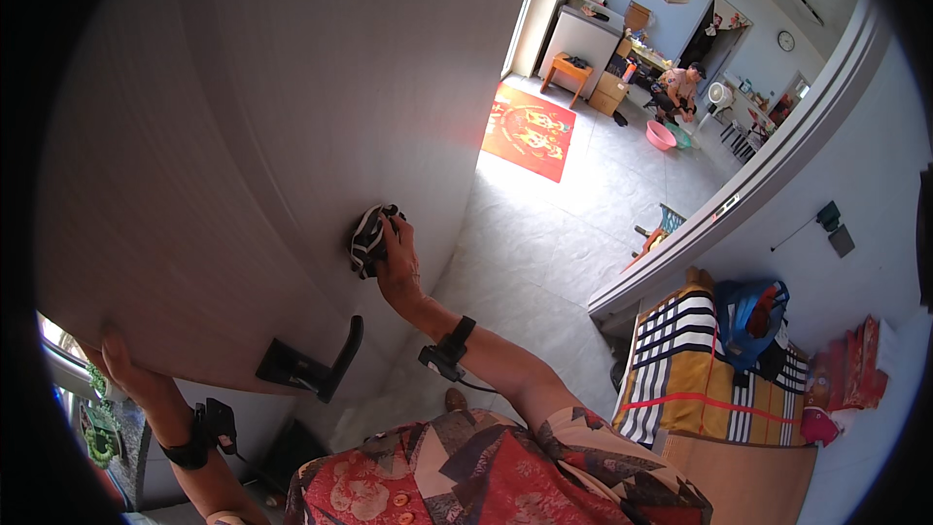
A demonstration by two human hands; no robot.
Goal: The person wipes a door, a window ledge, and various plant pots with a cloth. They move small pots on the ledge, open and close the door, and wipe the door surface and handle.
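Observation:
A large grey-brown door (240,124) fills the left half of the view. Pressed against its face, a bunched black-and-white striped cloth (369,240) is in my right hand (396,251). My left hand (120,364) holds the door's edge at the lower left, its thumb on the near face and its fingers hidden behind. Between my two hands, lower down, the black door handle (313,372) juts out from its plate. Each wrist wears a black strap with a small device and a cable.
Right of the doorway frame (656,270), a checked cloth (678,379) covers a surface bearing a blue bag (751,321). Beyond lie a red mat (531,133), a stool (567,71), a pink basin (660,135) and a seated person (679,91). Potted plants (100,430) stand lower left.

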